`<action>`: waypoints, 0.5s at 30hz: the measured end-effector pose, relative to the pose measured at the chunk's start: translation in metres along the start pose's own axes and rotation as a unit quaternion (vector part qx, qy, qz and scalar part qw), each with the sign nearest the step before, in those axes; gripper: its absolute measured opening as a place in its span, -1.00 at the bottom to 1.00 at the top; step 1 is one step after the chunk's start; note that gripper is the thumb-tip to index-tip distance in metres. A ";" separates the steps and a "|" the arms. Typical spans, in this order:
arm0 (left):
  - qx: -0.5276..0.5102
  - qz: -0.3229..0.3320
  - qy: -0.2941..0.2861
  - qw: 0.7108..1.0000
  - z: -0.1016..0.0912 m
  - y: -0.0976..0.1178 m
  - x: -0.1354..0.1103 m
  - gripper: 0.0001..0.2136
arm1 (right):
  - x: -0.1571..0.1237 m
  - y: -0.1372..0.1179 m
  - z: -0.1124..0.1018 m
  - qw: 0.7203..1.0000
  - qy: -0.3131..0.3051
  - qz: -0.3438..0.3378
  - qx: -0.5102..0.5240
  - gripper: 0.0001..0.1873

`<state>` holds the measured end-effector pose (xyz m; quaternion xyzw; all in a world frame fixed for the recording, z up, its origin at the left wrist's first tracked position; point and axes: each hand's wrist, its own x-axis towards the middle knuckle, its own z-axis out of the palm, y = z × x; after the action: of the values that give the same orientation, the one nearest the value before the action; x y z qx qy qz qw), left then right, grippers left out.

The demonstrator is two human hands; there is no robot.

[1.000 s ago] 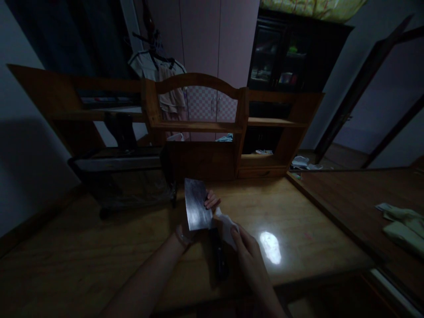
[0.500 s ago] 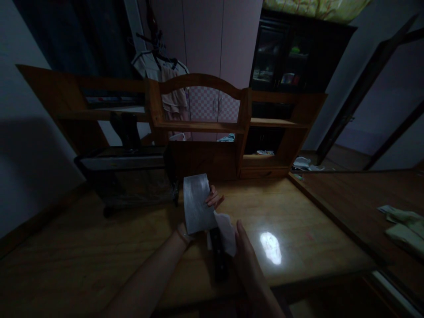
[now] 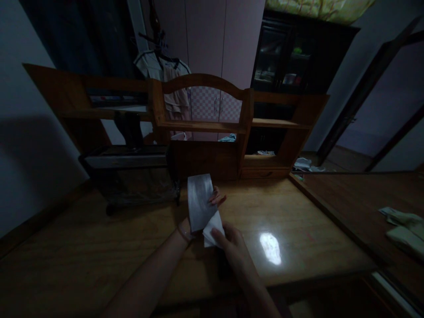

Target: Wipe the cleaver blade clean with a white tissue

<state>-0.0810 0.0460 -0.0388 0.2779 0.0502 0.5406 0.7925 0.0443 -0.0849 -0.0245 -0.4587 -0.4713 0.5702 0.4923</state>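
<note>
A cleaver with a broad grey blade (image 3: 199, 198) is held tilted above the wooden desk. My left hand (image 3: 217, 197) supports the blade from behind; only its fingers show past the blade's right edge, and the palm is hidden. A folded white paper tissue (image 3: 213, 227) lies over the lower right corner of the blade. My right hand (image 3: 232, 243) pinches this tissue, thumb on top, near where blade and handle meet. The cleaver's black handle (image 3: 222, 265) points down towards me, partly hidden behind the right hand and hard to see in the dark.
The wooden desk (image 3: 132, 247) carries a shelf hutch (image 3: 202, 128) along its back. At the left stands a dark box-shaped appliance (image 3: 139, 176), seemingly wrapped in plastic. Light glares off the desk (image 3: 270, 248) to the right. Folded cloth (image 3: 406, 232) lies on a brown surface far right.
My right hand has moved left and turned over, bringing its thumb on top of the tissue. The tissue now covers the blade's corner and the handle's top. The cleaver has shifted slightly right.
</note>
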 end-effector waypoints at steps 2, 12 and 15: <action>0.017 -0.003 0.022 1.000 0.001 -0.002 0.001 -0.73 | 0.001 0.000 -0.004 1.000 0.023 -0.006 0.009 -0.52; -0.009 -0.139 0.084 0.987 0.021 -0.006 0.015 -0.48 | 0.002 -0.021 -0.050 0.964 0.123 -0.145 -0.188 -0.62; 0.009 -0.104 0.124 0.987 0.017 -0.012 0.016 -0.67 | -0.003 -0.024 -0.047 0.941 0.116 -0.190 -0.257 -0.71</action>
<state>-0.0582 0.0504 -0.0271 0.2092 0.1813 0.4852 0.8294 0.0943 -0.0825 -0.0065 -0.5344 -0.6199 0.2687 0.5079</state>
